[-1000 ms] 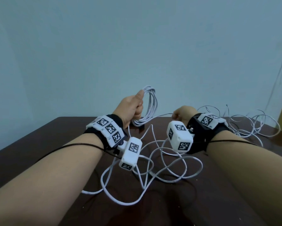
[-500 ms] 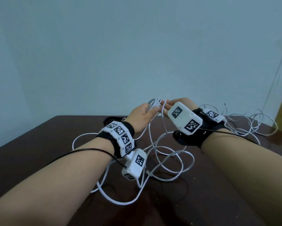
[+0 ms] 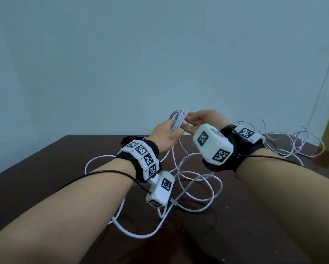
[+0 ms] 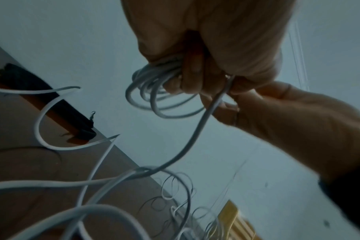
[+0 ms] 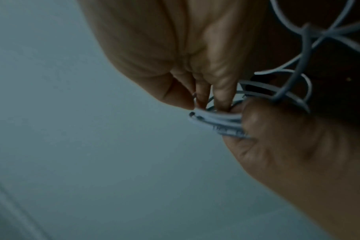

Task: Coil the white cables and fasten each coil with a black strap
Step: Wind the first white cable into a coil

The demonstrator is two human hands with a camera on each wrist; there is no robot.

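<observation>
Black strap (image 3: 128,139) — far left on the dark table (image 3: 45,168), behind the left wrist. Left hand (image 3: 164,136) — raised mid-scene, fingers curled round a small coil (image 3: 178,119) of white cable. Right hand (image 3: 203,121) — fingers pinching the same coil. Loose cable (image 3: 198,187) — near centre, trailing from the coil. Second white cable (image 3: 297,141) — tangled, far right.

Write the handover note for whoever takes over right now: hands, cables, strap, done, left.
Left hand: grips the coil, raised above the table.
Right hand: fingertips pinch the coil's loops from the other side.
Loose cable of the same line trails down onto the table.
Second cable lies uncoiled at far right.
Strap: on the table's far edge, unused.
Done: several loops.
Left: finish coiling, strap it, then the second cable.
</observation>
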